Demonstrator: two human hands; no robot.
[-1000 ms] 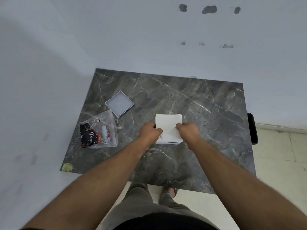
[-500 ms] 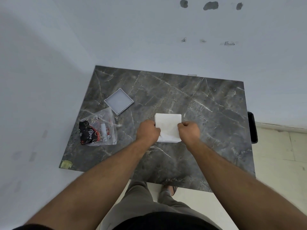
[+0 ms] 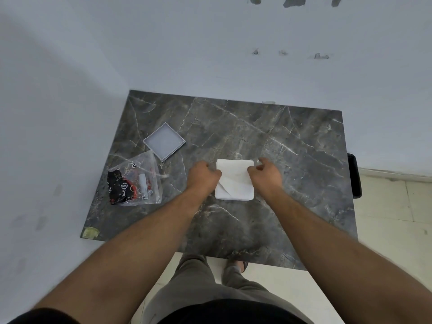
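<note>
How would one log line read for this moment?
left hand: pinching left edge of napkin stack | right hand: at right edge, hold unclear | napkin stack: flat on marble table | nearby: plastic bag

Matt white paper napkin stack (image 3: 234, 181); smooth dark marble-look tabletop (image 3: 292, 160); glossy clear plastic bag (image 3: 135, 183).

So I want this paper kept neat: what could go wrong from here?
The top sheet of the white paper stack already shows a slanting fold; with the left hand and right hand at opposite edges, a tug might crease or tear it. The loose sheets beneath could slide askew. The plastic bag lies near the left forearm and could get nudged.
</note>
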